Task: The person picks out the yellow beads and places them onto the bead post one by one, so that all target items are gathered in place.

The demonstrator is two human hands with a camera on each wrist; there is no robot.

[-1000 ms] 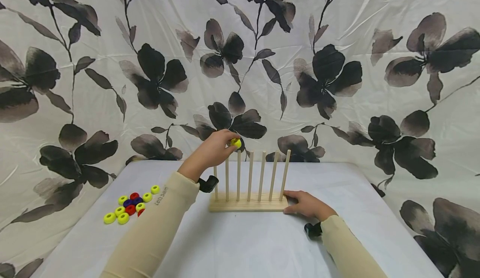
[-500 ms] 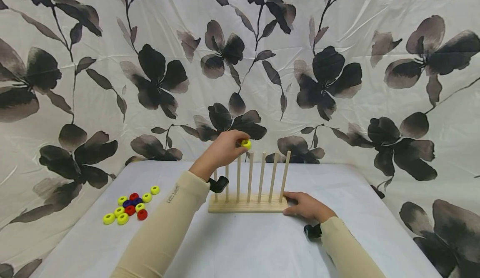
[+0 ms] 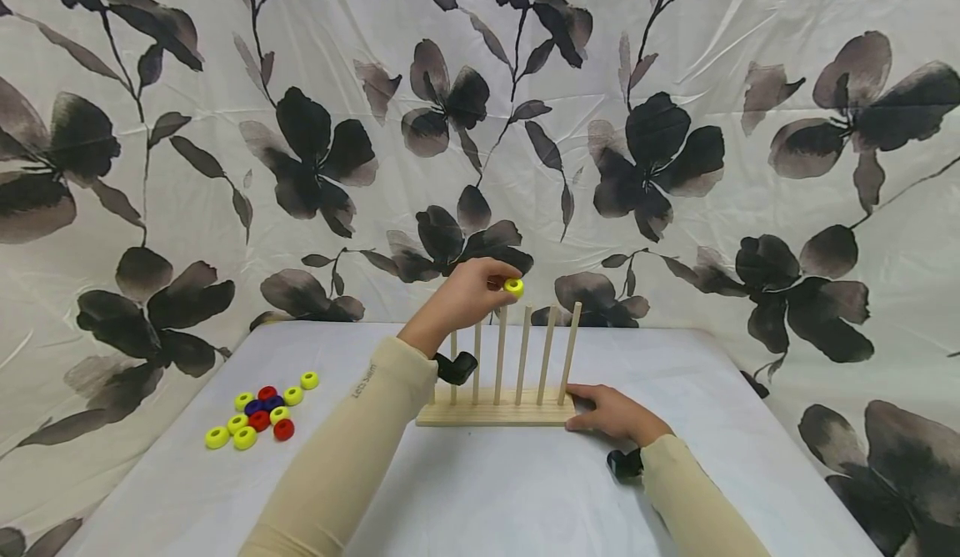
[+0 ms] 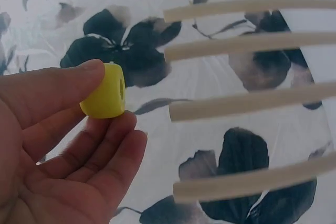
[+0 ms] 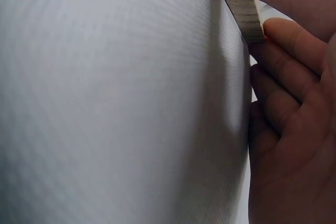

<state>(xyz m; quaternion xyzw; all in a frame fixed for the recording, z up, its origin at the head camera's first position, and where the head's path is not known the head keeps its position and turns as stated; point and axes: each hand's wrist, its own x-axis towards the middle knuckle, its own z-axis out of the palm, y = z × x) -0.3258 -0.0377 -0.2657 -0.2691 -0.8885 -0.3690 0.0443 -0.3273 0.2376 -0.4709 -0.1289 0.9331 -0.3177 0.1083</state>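
My left hand (image 3: pixel 471 292) pinches a yellow ring bead (image 3: pixel 513 288) between thumb and fingertips. In the left wrist view the bead (image 4: pixel 106 92) shows its hole turned toward the tips of the pegs (image 4: pixel 210 109), with a gap between. Below it in the head view stands a wooden peg rack (image 3: pixel 495 413), a flat base with a row of upright bare dowels. The left forearm hides part of its left end. My right hand (image 3: pixel 611 411) grips the base's right end, thumb at the front and index finger behind; the right wrist view shows the base's end (image 5: pixel 245 17) between them.
A loose group of yellow, red and dark blue beads (image 3: pixel 258 418) lies on the white table (image 3: pixel 487 499), left of the rack. A floral cloth (image 3: pixel 480 123) hangs behind the table. Black wrist cameras (image 3: pixel 457 368) are worn on both wrists.
My left hand has carried the yellow bead to the right above the peg tops, from the left pegs toward the middle ones. The right hand stays at the base's end.
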